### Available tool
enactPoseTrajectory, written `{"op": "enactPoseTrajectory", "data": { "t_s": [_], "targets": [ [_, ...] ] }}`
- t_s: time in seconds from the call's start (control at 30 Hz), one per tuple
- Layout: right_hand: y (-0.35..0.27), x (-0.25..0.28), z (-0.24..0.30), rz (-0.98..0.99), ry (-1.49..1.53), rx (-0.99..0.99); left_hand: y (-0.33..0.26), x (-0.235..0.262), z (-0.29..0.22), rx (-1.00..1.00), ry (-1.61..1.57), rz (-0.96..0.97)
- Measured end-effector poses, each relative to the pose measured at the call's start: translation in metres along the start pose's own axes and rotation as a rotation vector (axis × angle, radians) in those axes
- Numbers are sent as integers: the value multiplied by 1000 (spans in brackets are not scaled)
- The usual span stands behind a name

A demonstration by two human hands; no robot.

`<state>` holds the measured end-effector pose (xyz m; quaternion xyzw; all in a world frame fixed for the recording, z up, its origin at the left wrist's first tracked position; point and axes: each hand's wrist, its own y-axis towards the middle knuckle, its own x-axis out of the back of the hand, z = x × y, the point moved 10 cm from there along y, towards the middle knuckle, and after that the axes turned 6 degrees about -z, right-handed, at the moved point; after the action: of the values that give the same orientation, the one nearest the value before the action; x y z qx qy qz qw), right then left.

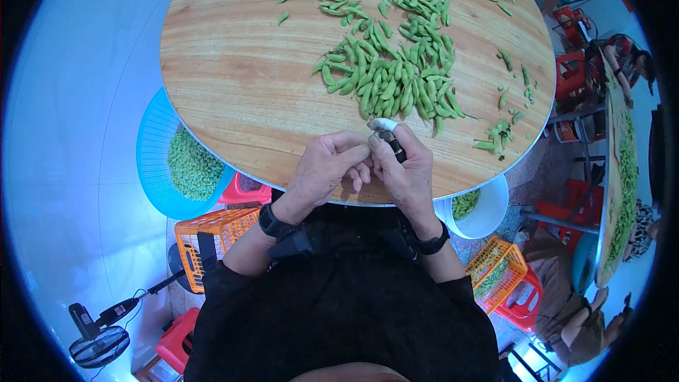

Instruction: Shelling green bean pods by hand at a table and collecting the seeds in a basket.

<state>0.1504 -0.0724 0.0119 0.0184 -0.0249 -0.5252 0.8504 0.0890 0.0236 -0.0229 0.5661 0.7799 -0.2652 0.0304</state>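
My left hand (327, 168) and my right hand (403, 170) are pressed together at the near edge of a round wooden table (233, 71). My right hand grips a small dark-handled tool (393, 145), and its forefinger wears a white wrap (384, 125). My left fingers curl against the right hand; whatever they pinch is hidden. A big pile of green bean pods (392, 78) lies just beyond my hands. A few cut pod pieces (498, 134) lie to the right.
A blue basket (157, 155) of green pods sits under the table's left edge, a white bucket (488, 209) with pods at right. Orange crates (212, 230) and red stools stand on the floor. Other people sit at a second table (622, 170) at far right.
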Motion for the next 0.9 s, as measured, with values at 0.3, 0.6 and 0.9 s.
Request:
{"op": "enactPoseTrajectory", "data": {
  "t_s": [0.3, 0.6, 0.9],
  "targets": [
    [0, 34, 12, -214, -147, 77, 6, -2, 4, 56, -173, 92],
    [-61, 282, 18, -896, -675, 160, 41, 45, -104, -545, 1024, -391],
    [-39, 225, 28, -704, -685, 151, 42, 32, -103, -739, 1318, -332]
  ]
}}
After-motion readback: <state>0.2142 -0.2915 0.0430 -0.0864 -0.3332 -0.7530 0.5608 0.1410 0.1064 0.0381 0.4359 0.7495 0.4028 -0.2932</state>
